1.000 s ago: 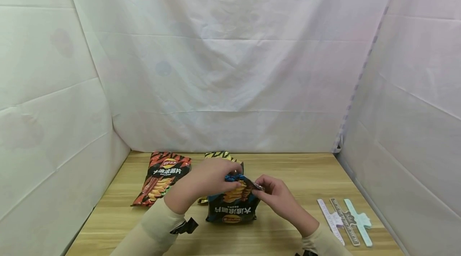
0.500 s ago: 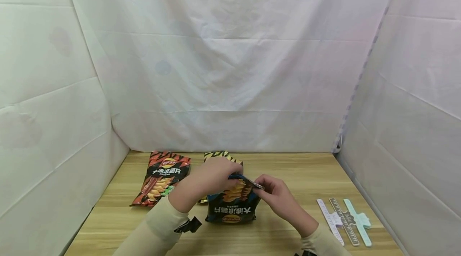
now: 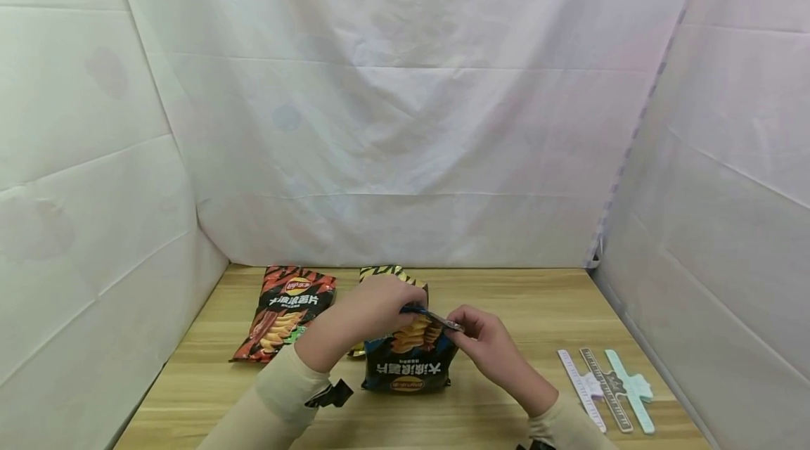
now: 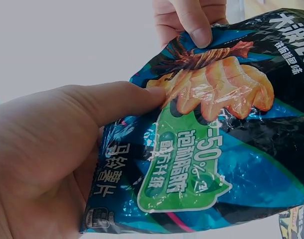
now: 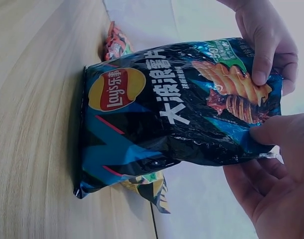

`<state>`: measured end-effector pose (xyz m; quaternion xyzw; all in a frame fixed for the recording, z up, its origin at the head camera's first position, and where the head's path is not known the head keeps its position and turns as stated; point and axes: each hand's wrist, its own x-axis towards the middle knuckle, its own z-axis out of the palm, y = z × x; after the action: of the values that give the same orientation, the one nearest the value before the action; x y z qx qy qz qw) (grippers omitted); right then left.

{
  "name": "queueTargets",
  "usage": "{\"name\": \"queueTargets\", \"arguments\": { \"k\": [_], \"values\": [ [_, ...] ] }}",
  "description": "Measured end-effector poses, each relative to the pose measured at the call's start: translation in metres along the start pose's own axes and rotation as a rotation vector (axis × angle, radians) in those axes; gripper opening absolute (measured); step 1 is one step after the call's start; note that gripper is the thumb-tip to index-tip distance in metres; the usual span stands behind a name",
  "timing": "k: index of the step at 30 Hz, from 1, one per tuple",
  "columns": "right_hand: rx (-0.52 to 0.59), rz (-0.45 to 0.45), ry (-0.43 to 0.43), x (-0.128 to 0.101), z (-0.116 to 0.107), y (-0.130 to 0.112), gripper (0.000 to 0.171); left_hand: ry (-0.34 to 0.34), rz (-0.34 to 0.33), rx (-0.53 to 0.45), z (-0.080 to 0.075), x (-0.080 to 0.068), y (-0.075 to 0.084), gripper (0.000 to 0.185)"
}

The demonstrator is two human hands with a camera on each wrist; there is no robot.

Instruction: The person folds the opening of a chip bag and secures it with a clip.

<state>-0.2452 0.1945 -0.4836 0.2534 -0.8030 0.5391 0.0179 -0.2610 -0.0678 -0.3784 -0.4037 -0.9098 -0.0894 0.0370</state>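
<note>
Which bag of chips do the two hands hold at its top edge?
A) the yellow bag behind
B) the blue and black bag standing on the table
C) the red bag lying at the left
B: the left hand and the right hand both pinch the top of the blue and black bag.

A blue and black crisp bag [image 3: 408,358] stands upright on the worktop [image 3: 506,408], its base resting there and its logo low on the front, upside down to the head view. Its glossy, crinkled top edge is pinched at both corners, folding over.
</note>
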Motion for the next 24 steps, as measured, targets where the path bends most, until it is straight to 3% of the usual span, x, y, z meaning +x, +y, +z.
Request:
{"name": "queueTargets", "arguments": {
  "k": [6, 16, 24],
  "values": [
    [-0.101, -0.107, 0.061, -0.0004, 0.0037, 0.0023, 0.021, 0.004, 0.019, -0.014, 0.0001, -0.0009, -0.0016, 0.006],
    [-0.386, -0.453, 0.117, -0.0006, 0.0085, 0.0078, 0.037, 0.0, 0.049, -0.012, -0.0004, -0.0018, -0.0011, 0.005],
    [-0.484, -0.524, 0.076, -0.0013, 0.0072, 0.0089, 0.035, -0.015, 0.051, -0.062, 0.0003, -0.001, -0.0032, 0.013]
  ]
}}
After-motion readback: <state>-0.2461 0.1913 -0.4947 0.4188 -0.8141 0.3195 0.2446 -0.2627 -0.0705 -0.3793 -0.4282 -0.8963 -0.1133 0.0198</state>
